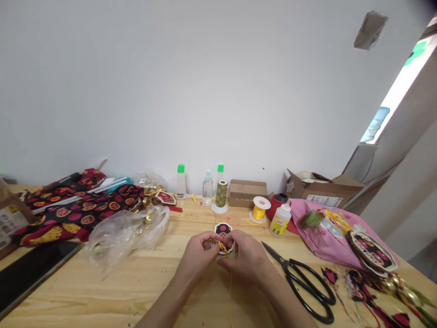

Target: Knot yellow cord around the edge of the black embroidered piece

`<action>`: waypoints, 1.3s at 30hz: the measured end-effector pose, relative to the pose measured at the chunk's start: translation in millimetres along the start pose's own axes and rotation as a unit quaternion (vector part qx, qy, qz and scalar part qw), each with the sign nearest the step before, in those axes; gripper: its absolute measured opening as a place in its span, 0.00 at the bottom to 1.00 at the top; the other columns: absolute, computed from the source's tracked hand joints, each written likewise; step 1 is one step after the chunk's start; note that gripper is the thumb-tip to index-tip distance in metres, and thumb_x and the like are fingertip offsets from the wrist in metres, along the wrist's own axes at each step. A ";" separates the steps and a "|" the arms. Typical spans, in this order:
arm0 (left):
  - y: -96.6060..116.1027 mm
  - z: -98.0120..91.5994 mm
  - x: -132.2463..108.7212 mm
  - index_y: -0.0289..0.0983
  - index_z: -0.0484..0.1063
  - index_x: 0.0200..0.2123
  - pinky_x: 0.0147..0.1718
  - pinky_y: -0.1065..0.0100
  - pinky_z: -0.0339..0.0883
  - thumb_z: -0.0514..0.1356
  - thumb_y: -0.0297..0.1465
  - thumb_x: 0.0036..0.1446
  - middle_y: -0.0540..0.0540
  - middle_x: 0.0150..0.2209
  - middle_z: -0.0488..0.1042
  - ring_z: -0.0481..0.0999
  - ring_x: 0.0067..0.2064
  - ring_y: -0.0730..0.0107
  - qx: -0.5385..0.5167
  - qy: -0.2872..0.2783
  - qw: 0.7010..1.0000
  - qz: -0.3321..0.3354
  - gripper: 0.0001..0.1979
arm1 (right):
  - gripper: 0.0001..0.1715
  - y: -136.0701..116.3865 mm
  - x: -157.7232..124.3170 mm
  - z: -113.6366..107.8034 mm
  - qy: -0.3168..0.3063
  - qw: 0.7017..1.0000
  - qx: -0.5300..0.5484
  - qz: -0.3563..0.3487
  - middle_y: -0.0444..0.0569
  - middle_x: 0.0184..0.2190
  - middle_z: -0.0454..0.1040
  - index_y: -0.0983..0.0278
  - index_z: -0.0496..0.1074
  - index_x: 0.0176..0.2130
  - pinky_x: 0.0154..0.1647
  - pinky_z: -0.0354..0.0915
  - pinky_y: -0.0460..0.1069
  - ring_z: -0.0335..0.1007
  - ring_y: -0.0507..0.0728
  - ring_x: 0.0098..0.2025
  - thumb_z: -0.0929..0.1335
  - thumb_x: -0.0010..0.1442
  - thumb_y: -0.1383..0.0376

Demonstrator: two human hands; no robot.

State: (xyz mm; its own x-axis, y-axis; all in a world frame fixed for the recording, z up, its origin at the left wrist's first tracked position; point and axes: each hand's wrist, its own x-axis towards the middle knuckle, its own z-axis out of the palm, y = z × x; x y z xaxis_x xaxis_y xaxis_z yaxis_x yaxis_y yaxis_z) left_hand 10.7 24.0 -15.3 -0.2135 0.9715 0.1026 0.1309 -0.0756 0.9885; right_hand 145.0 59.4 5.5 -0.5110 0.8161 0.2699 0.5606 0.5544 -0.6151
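On the pale wooden tabletop (119, 291) below a bare white wall (205, 91), the left hand (197, 256) and right hand (248, 258) both pinch a yellow cord (218, 244) against a small patterned ornament (223, 229), near black scissors (284, 261).

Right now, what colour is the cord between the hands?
Yellow-gold cord; head view shows it best.

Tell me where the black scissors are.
Head view: the black scissors lie flat on the wooden table just right of the right hand, nearer the camera than the glue bottle, left of the pink cloth.
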 end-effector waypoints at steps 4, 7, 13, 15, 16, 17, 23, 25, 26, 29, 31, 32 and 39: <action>-1.0 0.2 -0.3 0.33 0.71 0.26 0.23 0.74 0.60 0.57 0.30 0.39 0.48 0.21 0.73 0.69 0.23 0.72 0.008 -0.002 1.000 0.000 0.08 | 0.07 7.9 3.0 1.3 -0.018 1.000 0.004 0.019 0.43 0.18 0.69 0.63 0.70 0.22 0.19 0.50 0.43 0.59 0.49 0.20 0.62 0.44 0.67; -1.3 2.2 0.3 0.32 0.71 0.26 0.26 0.72 0.61 0.57 0.31 0.40 0.45 0.24 0.74 0.70 0.27 0.69 0.002 -0.016 1.000 -0.005 0.09 | 0.10 14.7 4.1 1.3 -0.035 0.999 0.028 0.025 0.43 0.17 0.69 0.65 0.71 0.23 0.19 0.50 0.42 0.59 0.49 0.20 0.61 0.46 0.66; 5.5 1.2 3.7 0.33 0.74 0.23 0.21 0.75 0.55 0.55 0.33 0.39 0.50 0.19 0.71 0.66 0.22 0.71 0.137 -0.069 0.988 0.013 0.10 | 0.11 20.4 3.4 1.8 -0.051 0.996 0.079 0.008 0.44 0.20 0.70 0.67 0.71 0.25 0.21 0.52 0.42 0.61 0.49 0.23 0.61 0.48 0.65; 11.6 -1.7 4.8 0.34 0.74 0.22 0.17 0.76 0.50 0.54 0.33 0.40 0.52 0.16 0.68 0.62 0.19 0.74 0.192 -0.110 0.975 0.026 0.11 | 0.11 21.2 3.4 2.0 -0.054 0.994 0.093 0.009 0.44 0.21 0.70 0.67 0.71 0.25 0.21 0.52 0.42 0.61 0.49 0.24 0.61 0.48 0.66; 15.0 -3.0 5.4 0.34 0.74 0.22 0.16 0.77 0.48 0.54 0.34 0.41 0.53 0.15 0.67 0.60 0.18 0.76 0.211 -0.131 0.968 0.031 0.11 | 0.11 21.7 3.5 2.2 -0.055 0.993 0.101 0.010 0.44 0.21 0.70 0.67 0.71 0.25 0.21 0.52 0.42 0.61 0.49 0.24 0.61 0.48 0.66; 18.1 -4.0 5.9 0.34 0.74 0.23 0.16 0.77 0.46 0.53 0.34 0.42 0.54 0.15 0.66 0.59 0.18 0.77 0.223 -0.149 0.963 0.033 0.12 | 0.11 22.3 3.6 2.4 -0.055 0.992 0.110 0.011 0.44 0.21 0.70 0.66 0.71 0.26 0.22 0.53 0.42 0.61 0.49 0.24 0.61 0.48 0.66; 18.0 -1.4 11.9 0.33 0.73 0.23 0.17 0.78 0.47 0.52 0.37 0.44 0.53 0.19 0.67 0.59 0.20 0.77 0.210 -0.166 0.963 0.025 0.14 | 0.10 25.6 4.4 2.1 -0.041 0.991 0.122 0.024 0.43 0.20 0.69 0.66 0.71 0.25 0.21 0.53 0.42 0.59 0.48 0.22 0.61 0.47 0.67; 12.2 0.2 15.1 0.33 0.73 0.22 0.19 0.78 0.50 0.52 0.37 0.45 0.52 0.19 0.68 0.61 0.21 0.76 0.187 -0.170 0.967 0.019 0.15 | 0.10 24.3 3.8 0.3 -0.045 0.991 0.122 0.040 0.43 0.20 0.69 0.66 0.71 0.25 0.20 0.53 0.42 0.60 0.48 0.22 0.61 0.47 0.67; 9.2 0.6 16.6 0.33 0.73 0.22 0.19 0.78 0.51 0.53 0.38 0.45 0.52 0.19 0.69 0.62 0.22 0.75 0.173 -0.170 0.970 0.012 0.15 | 0.10 23.0 3.4 -0.6 -0.052 0.990 0.124 0.049 0.44 0.20 0.70 0.65 0.71 0.26 0.20 0.53 0.41 0.60 0.48 0.22 0.61 0.46 0.67; 2.6 0.7 20.3 0.33 0.72 0.21 0.19 0.77 0.52 0.54 0.38 0.43 0.51 0.19 0.70 0.63 0.21 0.75 0.130 -0.160 0.978 -0.027 0.14 | 0.08 17.1 2.0 -2.1 -0.067 0.989 0.121 0.053 0.43 0.20 0.70 0.64 0.70 0.26 0.19 0.52 0.41 0.61 0.48 0.22 0.64 0.42 0.66; 0.5 0.7 21.4 0.33 0.72 0.21 0.19 0.77 0.52 0.55 0.39 0.42 0.50 0.18 0.70 0.64 0.21 0.74 0.114 -0.148 0.981 -0.042 0.14 | 0.08 13.5 1.8 -1.9 -0.041 0.995 0.080 0.050 0.42 0.19 0.69 0.63 0.70 0.26 0.18 0.51 0.41 0.60 0.48 0.20 0.66 0.38 0.66; 0.1 0.7 21.5 0.32 0.72 0.21 0.19 0.77 0.52 0.56 0.39 0.42 0.50 0.19 0.70 0.64 0.21 0.74 0.111 -0.143 0.982 -0.045 0.15 | 0.08 12.3 2.0 -1.8 -0.026 0.997 0.056 0.050 0.42 0.19 0.69 0.63 0.70 0.25 0.18 0.50 0.41 0.59 0.48 0.20 0.67 0.38 0.67; 2.0 -0.2 21.1 0.34 0.74 0.26 0.24 0.74 0.57 0.55 0.38 0.43 0.47 0.24 0.74 0.69 0.26 0.68 0.087 -0.180 0.978 -0.066 0.14 | 0.08 18.9 3.4 -6.4 -0.014 0.998 0.057 0.038 0.42 0.17 0.69 0.62 0.72 0.24 0.18 0.49 0.42 0.57 0.48 0.19 0.63 0.45 0.67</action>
State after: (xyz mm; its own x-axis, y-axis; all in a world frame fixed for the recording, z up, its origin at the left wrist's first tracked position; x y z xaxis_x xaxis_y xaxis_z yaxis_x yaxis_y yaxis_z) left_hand 6.2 44.3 -11.1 0.1116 0.9886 -0.1011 0.2943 0.0643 0.9535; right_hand 158.0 73.8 -0.4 -0.4888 0.8495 0.1985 0.5213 0.4669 -0.7143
